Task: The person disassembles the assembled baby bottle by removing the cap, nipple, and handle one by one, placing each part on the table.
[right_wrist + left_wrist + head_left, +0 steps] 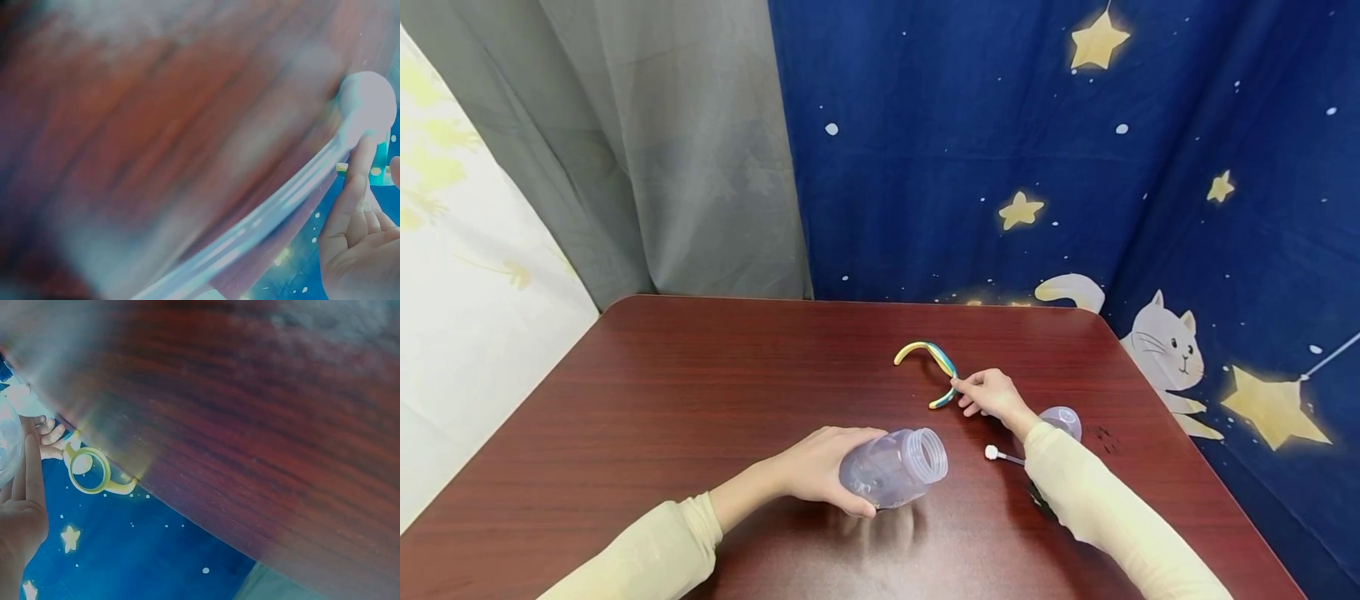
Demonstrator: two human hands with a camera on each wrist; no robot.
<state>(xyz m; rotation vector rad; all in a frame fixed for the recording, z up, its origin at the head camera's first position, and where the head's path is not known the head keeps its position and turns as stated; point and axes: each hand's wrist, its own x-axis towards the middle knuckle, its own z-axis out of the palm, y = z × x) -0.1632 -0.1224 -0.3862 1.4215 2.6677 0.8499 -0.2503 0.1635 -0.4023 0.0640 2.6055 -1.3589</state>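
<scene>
Tilted on its side with its open threaded mouth to the right, a translucent lilac bottle (886,471) is gripped by my left hand (827,462). The left wrist view shows part of this bottle (7,444) at its left edge. My right hand (996,396) pinches a yellow-and-blue bottle handle (942,360) by its near right part, beyond the bottle. In the left wrist view the handle's yellow ring (103,469) faces the camera. Below my right wrist lies a straw (1013,459) with a white weighted end (992,452); this straw (275,206) looms large in the right wrist view.
A clear dome-shaped cap (1063,419) lies beside the right forearm, partly hidden by the sleeve (1097,483). Small dark marks (1107,439) show on the tabletop to its right. The brown wooden table (700,375) ends at curtains (940,167) behind.
</scene>
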